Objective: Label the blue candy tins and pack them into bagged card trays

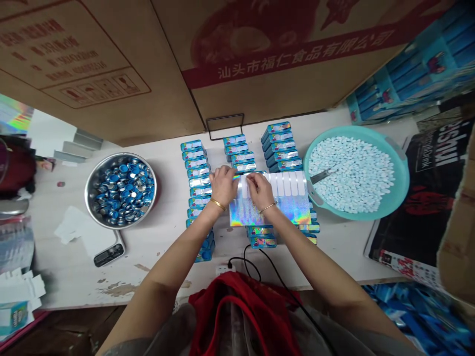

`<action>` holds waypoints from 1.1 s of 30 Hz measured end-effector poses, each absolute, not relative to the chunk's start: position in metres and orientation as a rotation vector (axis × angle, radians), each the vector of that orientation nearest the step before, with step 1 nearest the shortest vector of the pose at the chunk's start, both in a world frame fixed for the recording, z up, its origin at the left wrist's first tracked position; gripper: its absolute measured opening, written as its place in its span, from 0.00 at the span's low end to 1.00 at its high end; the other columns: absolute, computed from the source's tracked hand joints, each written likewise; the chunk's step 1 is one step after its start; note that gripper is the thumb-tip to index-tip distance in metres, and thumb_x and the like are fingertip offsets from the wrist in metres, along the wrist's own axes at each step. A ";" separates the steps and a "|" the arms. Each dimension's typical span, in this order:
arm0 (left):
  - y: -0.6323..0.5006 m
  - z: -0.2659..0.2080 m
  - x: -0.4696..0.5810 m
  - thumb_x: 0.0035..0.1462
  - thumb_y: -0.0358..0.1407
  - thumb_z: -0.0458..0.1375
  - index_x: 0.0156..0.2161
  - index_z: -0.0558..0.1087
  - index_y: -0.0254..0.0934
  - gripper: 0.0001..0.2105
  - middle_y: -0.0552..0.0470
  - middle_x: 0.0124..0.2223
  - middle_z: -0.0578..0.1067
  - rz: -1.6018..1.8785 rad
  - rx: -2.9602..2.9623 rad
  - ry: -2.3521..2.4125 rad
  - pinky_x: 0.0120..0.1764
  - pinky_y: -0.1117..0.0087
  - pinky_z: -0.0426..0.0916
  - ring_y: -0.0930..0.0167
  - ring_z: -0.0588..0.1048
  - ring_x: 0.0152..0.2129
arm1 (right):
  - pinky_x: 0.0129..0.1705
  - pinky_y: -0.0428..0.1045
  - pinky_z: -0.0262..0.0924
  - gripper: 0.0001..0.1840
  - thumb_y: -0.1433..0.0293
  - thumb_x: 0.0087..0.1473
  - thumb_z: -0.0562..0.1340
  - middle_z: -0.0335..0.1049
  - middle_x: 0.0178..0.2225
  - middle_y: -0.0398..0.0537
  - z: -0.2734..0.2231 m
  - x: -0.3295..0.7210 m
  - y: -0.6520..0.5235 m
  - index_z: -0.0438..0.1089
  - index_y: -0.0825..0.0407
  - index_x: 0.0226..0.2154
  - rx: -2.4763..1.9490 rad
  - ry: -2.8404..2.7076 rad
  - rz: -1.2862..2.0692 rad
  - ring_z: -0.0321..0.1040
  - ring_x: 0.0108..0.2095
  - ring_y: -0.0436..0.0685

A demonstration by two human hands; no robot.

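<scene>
A shiny rainbow-silver sticker sheet (285,210), with a row of white labels along its far part, lies over the middle and right rows of small blue boxes (243,157). At its left edge my left hand (222,189) has its fingers bent and closed on the sheet, beside the left row of boxes (200,192). My right hand (261,192) rests over the sheet, thumb and fingers pinched together at the label row. Whether a loose label is between those fingertips is too small to tell. Part of the boxes is hidden under the sheet.
On the left stands a steel bowl (87,193) of blue and silver caps, beside a scale (109,254). A turquoise basin (403,183) of white tablets with a metal tool (321,176) stands right. A large carton (166,106) closes off the back. Black cables (274,269) run near my body.
</scene>
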State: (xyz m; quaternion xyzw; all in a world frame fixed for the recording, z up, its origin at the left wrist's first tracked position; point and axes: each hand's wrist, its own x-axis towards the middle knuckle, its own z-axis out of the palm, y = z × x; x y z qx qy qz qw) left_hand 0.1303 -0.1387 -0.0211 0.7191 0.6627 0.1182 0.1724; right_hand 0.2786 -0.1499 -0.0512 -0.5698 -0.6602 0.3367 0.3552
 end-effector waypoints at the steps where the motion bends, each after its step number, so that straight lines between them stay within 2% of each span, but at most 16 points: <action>1: -0.138 -0.021 0.128 0.56 0.36 0.58 0.46 0.72 0.39 0.12 0.43 0.47 0.73 0.320 1.986 1.920 0.42 0.58 0.57 0.56 0.68 0.45 | 0.41 0.53 0.61 0.10 0.66 0.60 0.51 0.69 0.35 0.51 -0.051 0.277 -0.152 0.66 0.50 0.35 -1.455 -1.720 0.882 0.65 0.38 0.58; 6: -0.138 -0.026 0.113 0.58 0.33 0.55 0.39 0.74 0.39 0.06 0.46 0.37 0.76 0.227 1.879 1.833 0.39 0.60 0.57 0.61 0.72 0.36 | 0.46 0.55 0.61 0.13 0.65 0.62 0.50 0.69 0.37 0.54 -0.053 0.275 -0.156 0.68 0.51 0.40 -1.404 -1.801 0.880 0.65 0.41 0.59; 13: -0.141 -0.032 0.115 0.61 0.30 0.50 0.42 0.75 0.41 0.12 0.45 0.42 0.75 0.117 2.288 1.635 0.40 0.58 0.56 0.60 0.70 0.39 | 0.43 0.55 0.61 0.16 0.66 0.62 0.49 0.67 0.35 0.54 -0.063 0.274 -0.153 0.71 0.53 0.41 -1.435 -1.912 0.787 0.65 0.39 0.60; 18: -0.156 -0.030 0.115 0.62 0.32 0.51 0.43 0.74 0.38 0.10 0.44 0.50 0.74 0.178 2.371 1.605 0.42 0.59 0.57 0.61 0.69 0.42 | 0.43 0.55 0.61 0.17 0.67 0.62 0.49 0.67 0.35 0.55 -0.067 0.272 -0.154 0.71 0.54 0.41 -1.450 -1.916 0.741 0.64 0.39 0.61; 21: -0.182 -0.013 0.116 0.61 0.32 0.52 0.40 0.73 0.37 0.07 0.44 0.48 0.74 0.283 2.350 1.581 0.42 0.60 0.58 0.61 0.69 0.43 | 0.44 0.56 0.61 0.17 0.67 0.62 0.49 0.68 0.36 0.56 -0.069 0.272 -0.153 0.71 0.55 0.41 -1.461 -1.927 0.746 0.64 0.40 0.61; 25: -0.230 0.026 0.115 0.59 0.34 0.56 0.34 0.70 0.38 0.03 0.50 0.35 0.75 0.620 1.997 1.638 0.41 0.63 0.59 0.67 0.71 0.35 | 0.46 0.56 0.60 0.17 0.65 0.61 0.49 0.69 0.38 0.56 -0.062 0.273 -0.149 0.70 0.54 0.42 -1.482 -1.906 0.768 0.64 0.42 0.62; 28: -0.260 0.049 0.109 0.56 0.35 0.60 0.31 0.68 0.38 0.05 0.54 0.30 0.73 0.981 1.425 1.742 0.39 0.68 0.61 0.71 0.70 0.30 | 0.47 0.56 0.61 0.22 0.58 0.62 0.49 0.69 0.39 0.56 -0.040 0.271 -0.165 0.69 0.54 0.45 -1.462 -1.747 0.867 0.65 0.41 0.60; 33: -0.303 0.052 0.093 0.48 0.38 0.65 0.29 0.67 0.36 0.11 0.56 0.28 0.70 1.230 0.689 1.688 0.33 0.73 0.63 0.75 0.69 0.26 | 0.33 0.49 0.63 0.31 0.46 0.59 0.47 0.68 0.31 0.46 0.004 0.255 -0.246 0.70 0.52 0.43 -1.336 -1.424 1.580 0.65 0.29 0.52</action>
